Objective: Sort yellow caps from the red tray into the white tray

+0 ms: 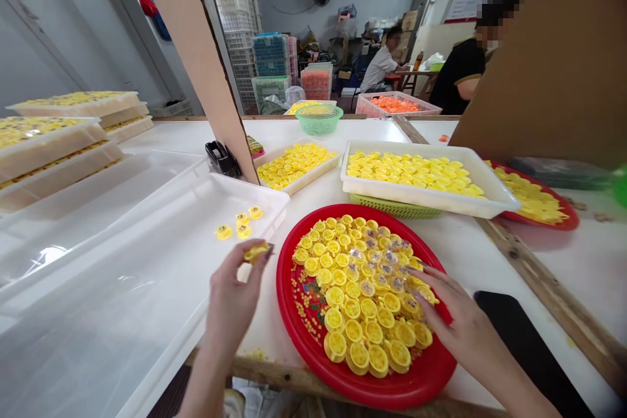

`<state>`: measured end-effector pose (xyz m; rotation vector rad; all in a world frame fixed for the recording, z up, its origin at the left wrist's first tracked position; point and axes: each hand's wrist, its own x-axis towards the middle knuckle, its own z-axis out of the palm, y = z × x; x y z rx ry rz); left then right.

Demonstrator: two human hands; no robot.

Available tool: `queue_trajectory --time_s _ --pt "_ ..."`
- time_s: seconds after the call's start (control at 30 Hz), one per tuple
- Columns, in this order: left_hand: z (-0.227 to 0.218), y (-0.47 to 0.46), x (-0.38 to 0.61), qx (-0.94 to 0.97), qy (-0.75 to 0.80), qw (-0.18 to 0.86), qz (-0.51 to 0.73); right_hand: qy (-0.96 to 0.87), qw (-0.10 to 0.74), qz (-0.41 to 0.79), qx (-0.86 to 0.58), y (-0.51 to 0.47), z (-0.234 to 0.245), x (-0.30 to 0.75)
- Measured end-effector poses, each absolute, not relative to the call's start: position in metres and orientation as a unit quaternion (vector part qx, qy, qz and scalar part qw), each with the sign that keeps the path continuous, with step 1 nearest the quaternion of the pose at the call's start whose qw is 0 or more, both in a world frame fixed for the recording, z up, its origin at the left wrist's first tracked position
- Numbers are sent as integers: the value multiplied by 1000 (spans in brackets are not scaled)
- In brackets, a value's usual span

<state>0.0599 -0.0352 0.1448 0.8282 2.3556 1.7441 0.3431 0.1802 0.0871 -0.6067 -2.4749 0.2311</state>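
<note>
My left hand (235, 294) pinches a small yellow cup-shaped piece (255, 253) between thumb and fingers, above the edge of a long white tray (161, 255). Several yellow pieces with dark markings (242, 230) lie inside that tray. In front of me stands a round red tray (298, 339) full of small yellow cups (353, 330) holding little yellow bits. Clear pieces with dark print (386, 268) lie over some cups on the right side. There my right hand (455, 313) reaches in, fingers apart, its fingertips at the cups. Whether it touches one, I cannot tell.
Behind the red tray, a white tray of yellow pieces (494, 192) rests on a green basket (392, 206). Filled trays (53, 163) are stacked at left. A black phone-like slab (519, 333) lies right. Cardboard panels (543, 65) flank the table. Two people sit beyond.
</note>
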Motion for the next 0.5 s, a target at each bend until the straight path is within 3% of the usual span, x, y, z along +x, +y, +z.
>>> queue_trajectory --time_s 0.1,0.23,0.37,0.5 --pt "147 -50 26 206 901 -36 379 -955 240 24 -172 186 77 334" --pt "135 -52 -2 168 957 24 234 -969 221 -32 -104 189 66 318" --pt "130 -47 -15 181 962 66 192 -967 242 -46 -58 198 61 312" --pt "133 -48 -24 171 965 96 174 -954 290 25 -73 197 64 313"
